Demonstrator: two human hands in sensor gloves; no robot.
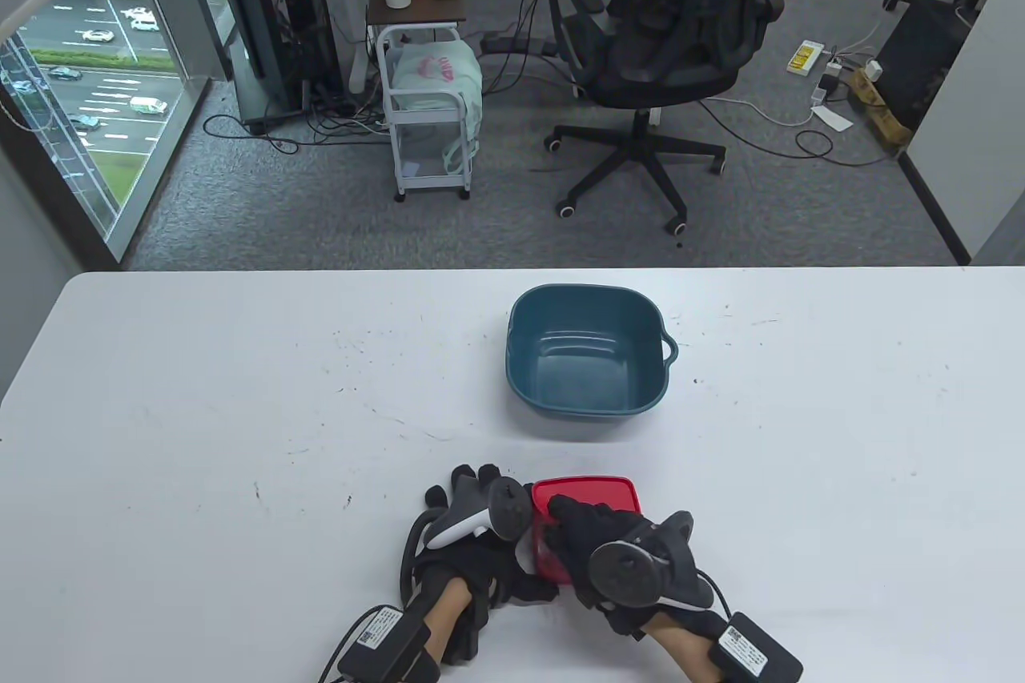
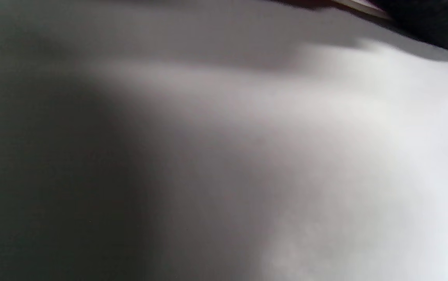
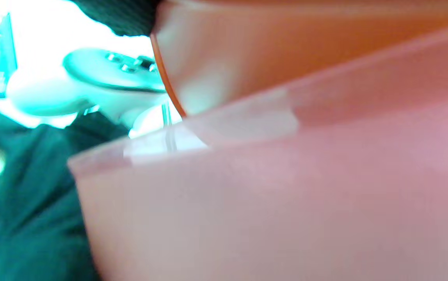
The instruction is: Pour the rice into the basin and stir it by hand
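Grip: my right hand (image 1: pixel 608 547) fingers curled over red lid (image 1: pixel 588 492) of rice container (image 1: pixel 552 555), likely prying; my left hand (image 1: pixel 472 523) braces container side, finger state unclear. Basin (image 1: pixel 588 359) beyond, apart, holds no rice yet

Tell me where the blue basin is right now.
In the table view the blue basin sits empty near the table's middle, toward its far edge, beyond the red-lidded container that both hands work on at the near edge.
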